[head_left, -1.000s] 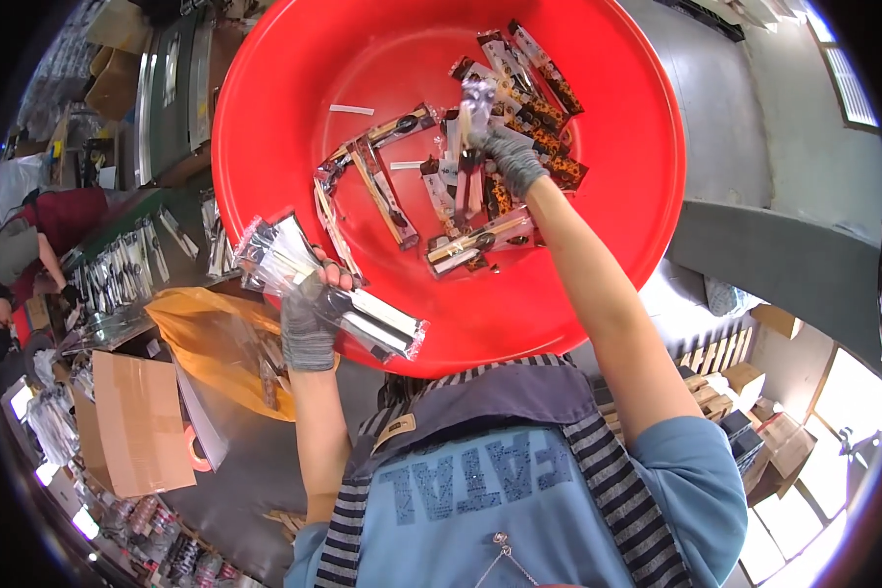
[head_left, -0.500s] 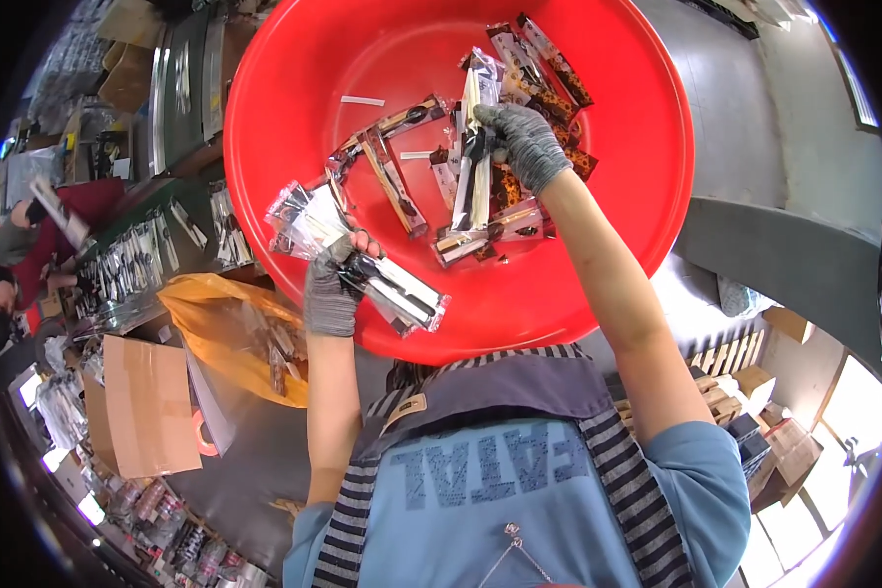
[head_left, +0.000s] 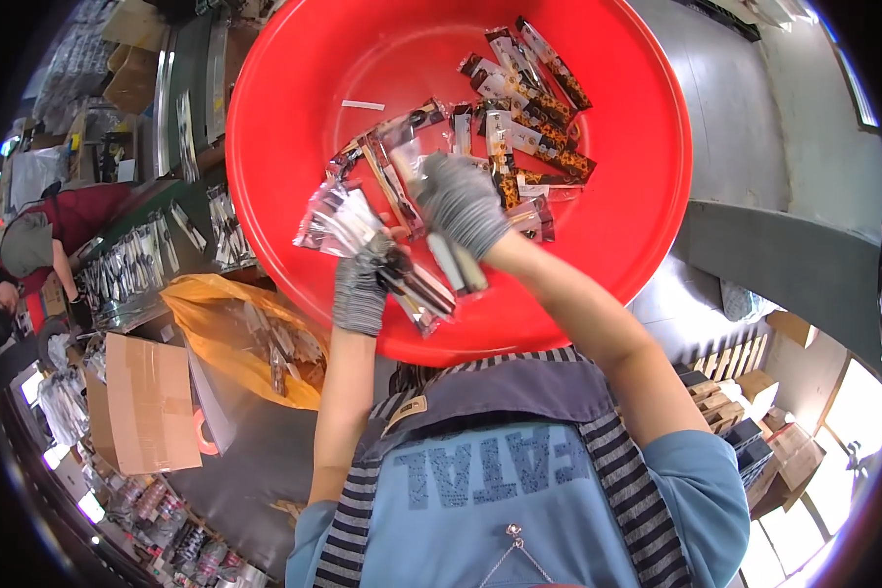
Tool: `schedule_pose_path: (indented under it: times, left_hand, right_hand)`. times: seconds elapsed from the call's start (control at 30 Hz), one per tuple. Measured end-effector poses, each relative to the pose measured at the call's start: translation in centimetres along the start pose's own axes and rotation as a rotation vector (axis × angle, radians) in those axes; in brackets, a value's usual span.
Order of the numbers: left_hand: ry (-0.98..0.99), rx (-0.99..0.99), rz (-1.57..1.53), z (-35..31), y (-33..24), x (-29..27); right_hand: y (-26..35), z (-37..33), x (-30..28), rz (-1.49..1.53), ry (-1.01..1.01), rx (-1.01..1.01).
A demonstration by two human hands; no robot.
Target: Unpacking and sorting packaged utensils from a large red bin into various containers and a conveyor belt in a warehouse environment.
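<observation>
Two gloved hands show in the head view, over a red tub [head_left: 289, 108]. The left hand [head_left: 365, 284] grips a bunch of clear packets [head_left: 345, 218]; the right hand [head_left: 461, 201], blurred, grasps slim wrapped pieces [head_left: 443, 258] just beside it. Patterned packets [head_left: 549, 149] lie far right inside the tub, and an orange bag [head_left: 206, 309] sits left outside

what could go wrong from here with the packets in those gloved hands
The left hand grips several wrapped packets at uneven angles, so one might slide out into the red tub.
The right hand holds another packet close beside them; the two loads could knock or snag.
A loose white strip lies in the tub and might get gathered up by mistake.
</observation>
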State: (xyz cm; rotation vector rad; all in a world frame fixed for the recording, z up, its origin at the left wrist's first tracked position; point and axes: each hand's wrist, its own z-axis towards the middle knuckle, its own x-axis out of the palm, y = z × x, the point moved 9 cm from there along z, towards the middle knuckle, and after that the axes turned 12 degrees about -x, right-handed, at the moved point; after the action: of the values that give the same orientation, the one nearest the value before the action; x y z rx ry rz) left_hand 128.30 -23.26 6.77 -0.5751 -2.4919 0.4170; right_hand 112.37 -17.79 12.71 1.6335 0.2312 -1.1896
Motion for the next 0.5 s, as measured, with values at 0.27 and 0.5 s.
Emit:
schedule_pose_path:
  times: [0.27, 0.5]
  left_hand:
    - [0.174, 0.093, -0.300, 1.4, 0.4, 0.8]
    - [0.122, 0.134, -0.276, 0.3, -1.9, -1.6]
  right_hand:
    - [7.3, -3.8, 3.2, -0.054, 0.163, -0.306]
    - [-8.3, -5.8, 7.7, 1.242, -0.173, 0.523]
